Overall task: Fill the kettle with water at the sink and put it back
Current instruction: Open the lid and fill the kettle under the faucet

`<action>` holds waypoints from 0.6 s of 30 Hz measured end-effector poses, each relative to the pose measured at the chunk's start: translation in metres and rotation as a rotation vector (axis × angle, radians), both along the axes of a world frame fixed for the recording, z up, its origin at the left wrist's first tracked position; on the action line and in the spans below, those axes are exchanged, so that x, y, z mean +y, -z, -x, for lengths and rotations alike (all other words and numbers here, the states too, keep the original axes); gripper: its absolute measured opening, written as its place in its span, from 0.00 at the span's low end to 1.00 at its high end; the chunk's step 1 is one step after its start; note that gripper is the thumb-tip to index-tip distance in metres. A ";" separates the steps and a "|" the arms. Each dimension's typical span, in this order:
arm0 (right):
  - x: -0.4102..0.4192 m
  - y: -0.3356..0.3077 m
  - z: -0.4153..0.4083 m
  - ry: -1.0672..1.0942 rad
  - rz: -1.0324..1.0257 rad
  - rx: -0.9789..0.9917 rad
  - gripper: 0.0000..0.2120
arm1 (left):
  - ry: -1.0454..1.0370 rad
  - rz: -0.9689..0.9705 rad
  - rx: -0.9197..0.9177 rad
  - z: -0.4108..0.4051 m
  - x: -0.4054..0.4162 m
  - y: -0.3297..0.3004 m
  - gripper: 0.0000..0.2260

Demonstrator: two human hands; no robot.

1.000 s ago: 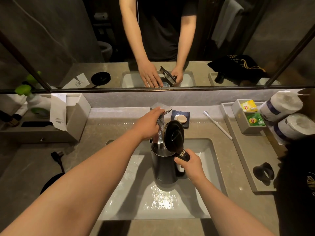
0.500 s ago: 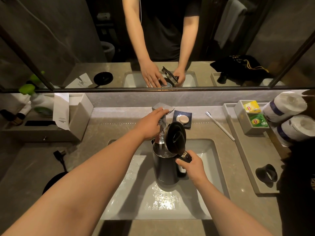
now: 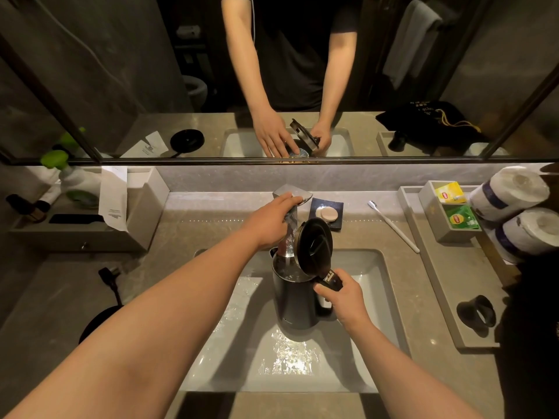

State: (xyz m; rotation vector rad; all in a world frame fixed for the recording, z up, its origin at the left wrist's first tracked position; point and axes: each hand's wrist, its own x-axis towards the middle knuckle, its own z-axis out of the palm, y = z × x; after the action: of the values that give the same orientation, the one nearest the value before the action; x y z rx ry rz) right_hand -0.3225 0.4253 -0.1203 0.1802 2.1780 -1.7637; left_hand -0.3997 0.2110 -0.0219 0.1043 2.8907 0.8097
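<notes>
A dark grey kettle [image 3: 292,300] is held upright over the white sink basin [image 3: 372,267], its round lid [image 3: 314,246] flipped open. My right hand [image 3: 341,296] grips the kettle's black handle. Water runs from the chrome faucet [image 3: 292,228] into the kettle's mouth. My left hand [image 3: 272,220] rests on the faucet's flat lever [image 3: 302,193], fingers laid over it. The kettle's round black base [image 3: 96,325] lies on the counter at the left, partly hidden by my left forearm, with its plug [image 3: 107,275] beside it.
A soap dish [image 3: 328,213] and a white toothbrush [image 3: 393,226] lie behind the sink. A grey tray [image 3: 435,285] on the right holds tea bags [image 3: 461,219], paper rolls [image 3: 511,192] and a black ring [image 3: 476,313]. A grey organiser [image 3: 142,213] stands at the left. A mirror fills the wall.
Almost nothing moved. Water keeps running into the kettle, and both hands stay where they were.
</notes>
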 end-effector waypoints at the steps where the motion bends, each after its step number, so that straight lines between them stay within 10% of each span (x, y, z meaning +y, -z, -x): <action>1: 0.000 0.000 0.000 0.002 0.003 0.002 0.10 | 0.000 0.001 0.003 0.000 0.000 -0.001 0.28; 18: 0.001 0.010 0.000 -0.013 0.010 0.037 0.10 | -0.041 -0.073 0.045 -0.003 0.000 -0.004 0.27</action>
State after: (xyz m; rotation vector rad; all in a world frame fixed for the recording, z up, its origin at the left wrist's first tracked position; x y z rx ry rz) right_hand -0.3222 0.4266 -0.1304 0.1310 2.1910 -1.7839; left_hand -0.3969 0.2112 -0.0176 0.0721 2.9148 0.9321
